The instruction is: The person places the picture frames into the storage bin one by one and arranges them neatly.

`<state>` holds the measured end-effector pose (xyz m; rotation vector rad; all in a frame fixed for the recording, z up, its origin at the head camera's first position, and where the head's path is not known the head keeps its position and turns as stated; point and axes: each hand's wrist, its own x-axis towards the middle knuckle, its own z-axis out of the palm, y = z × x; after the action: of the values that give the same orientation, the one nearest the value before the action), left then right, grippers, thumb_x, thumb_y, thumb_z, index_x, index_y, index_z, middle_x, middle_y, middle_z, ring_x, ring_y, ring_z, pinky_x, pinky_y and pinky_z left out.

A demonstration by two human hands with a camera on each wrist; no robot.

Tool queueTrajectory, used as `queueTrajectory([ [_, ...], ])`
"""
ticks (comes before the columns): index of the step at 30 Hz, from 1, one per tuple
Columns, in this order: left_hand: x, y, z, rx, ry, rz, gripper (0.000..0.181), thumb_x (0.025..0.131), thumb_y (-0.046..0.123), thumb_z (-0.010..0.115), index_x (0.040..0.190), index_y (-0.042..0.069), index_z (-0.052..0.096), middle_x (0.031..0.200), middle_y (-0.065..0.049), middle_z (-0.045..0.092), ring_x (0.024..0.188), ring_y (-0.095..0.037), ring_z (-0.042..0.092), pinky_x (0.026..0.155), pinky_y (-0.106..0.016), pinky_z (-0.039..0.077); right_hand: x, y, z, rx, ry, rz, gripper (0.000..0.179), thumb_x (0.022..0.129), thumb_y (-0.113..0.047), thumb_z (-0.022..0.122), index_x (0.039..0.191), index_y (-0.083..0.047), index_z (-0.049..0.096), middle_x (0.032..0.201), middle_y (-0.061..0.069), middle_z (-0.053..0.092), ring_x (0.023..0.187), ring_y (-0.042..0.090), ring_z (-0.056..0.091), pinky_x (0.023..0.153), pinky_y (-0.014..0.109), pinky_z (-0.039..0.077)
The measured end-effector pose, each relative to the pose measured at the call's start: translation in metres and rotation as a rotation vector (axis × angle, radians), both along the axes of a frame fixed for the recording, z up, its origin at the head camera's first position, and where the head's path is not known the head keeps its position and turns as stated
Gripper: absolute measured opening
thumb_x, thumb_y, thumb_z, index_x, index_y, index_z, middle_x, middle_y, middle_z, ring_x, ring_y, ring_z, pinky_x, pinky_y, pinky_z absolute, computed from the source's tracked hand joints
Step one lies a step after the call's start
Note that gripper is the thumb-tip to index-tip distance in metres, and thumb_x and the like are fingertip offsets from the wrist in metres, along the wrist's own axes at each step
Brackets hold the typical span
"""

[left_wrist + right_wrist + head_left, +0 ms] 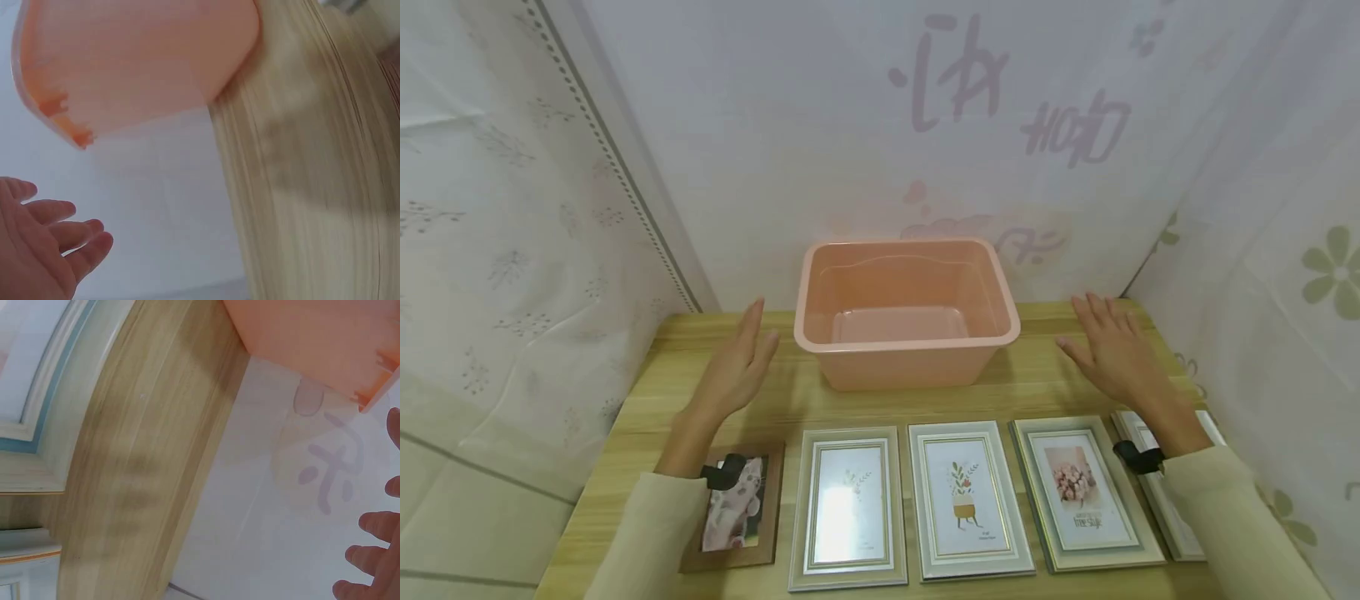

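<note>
A pink plastic bin (906,367) stands at the back middle of the wooden table, its open top showing a bare inside. To its left my left hand (733,371) hovers with straight fingers, apart from the bin and holding nothing. On the other side my right hand (1108,354) is raised over the table, fingers spread, also holding nothing. The left wrist view shows the left fingers (87,253) below the bin's side (144,62). In the right wrist view, the right fingertips (365,556) reach in from the right edge, near the bin's corner (312,337).
Picture frames lie in a row along the front: a brown one (771,500), a cream one (797,533), a white one (1022,542), a cream-green one (1127,521) and another (1187,533) partly under the right arm. Printed curtains (760,167) hang behind and beside the table (625,467).
</note>
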<state>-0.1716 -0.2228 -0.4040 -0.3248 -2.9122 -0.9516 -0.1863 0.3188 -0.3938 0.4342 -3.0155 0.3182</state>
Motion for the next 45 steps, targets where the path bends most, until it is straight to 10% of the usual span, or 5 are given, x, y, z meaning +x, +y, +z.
queueTrajectory([
  [10,-0.015,0.023,0.003,0.228,-0.06,-0.037,0.065,0.108,0.046,0.024,0.16,0.013,0.003,0.163,-0.019,0.017,0.146,-0.043,0.025,0.118,-0.059,0.022,0.007,0.013,-0.011,-0.02,0.026,-0.001,0.075,0.104,-0.044,0.046,0.156,0.002,0.017,0.156,0.032,0.023,0.142,0.053,0.021,0.115,0.064,0.019],
  [27,-0.029,0.041,0.0,0.365,-0.106,-0.041,0.064,0.108,0.043,0.029,0.159,0.011,0.01,0.156,-0.024,0.032,0.139,-0.04,0.039,0.111,-0.056,0.037,0.022,0.045,-0.027,-0.066,-0.01,-0.021,0.072,0.104,-0.04,0.05,0.153,0.005,0.024,0.145,0.039,0.036,0.129,0.059,0.035,0.102,0.071,0.03],
  [45,-0.036,0.051,-0.01,0.465,-0.12,-0.126,0.058,0.109,0.03,0.022,0.158,0.006,0.001,0.158,-0.026,0.021,0.147,-0.042,0.02,0.12,-0.056,0.017,0.054,0.133,-0.072,-0.098,-0.306,-0.164,0.081,0.103,-0.038,0.049,0.144,0.025,0.017,0.139,0.051,0.024,0.124,0.068,0.026,0.098,0.076,0.025],
])
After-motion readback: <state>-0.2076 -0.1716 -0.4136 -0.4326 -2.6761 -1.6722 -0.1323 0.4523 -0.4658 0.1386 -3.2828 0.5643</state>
